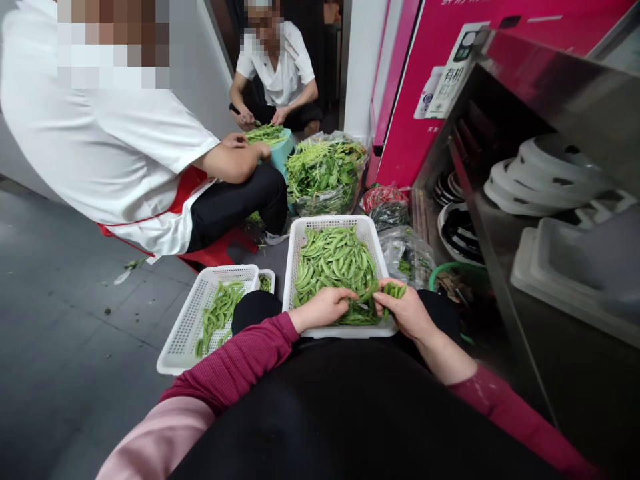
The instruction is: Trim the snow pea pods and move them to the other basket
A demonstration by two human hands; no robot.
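Loose green pea pods [340, 257] lie in the white perforated basket [345, 331] at our 12 o'clock, with more in the side basket [181, 337] at 10. Left grip [324, 309], at the big basket's 6 o'clock, is narrow, fingertips seemingly pinching one pod [369, 292]; right grip [407, 313], at its 4, is closed around a small bunch. We'd judge pods light, crisp, a bit slick and easily snapped: pinch softly near the ends.
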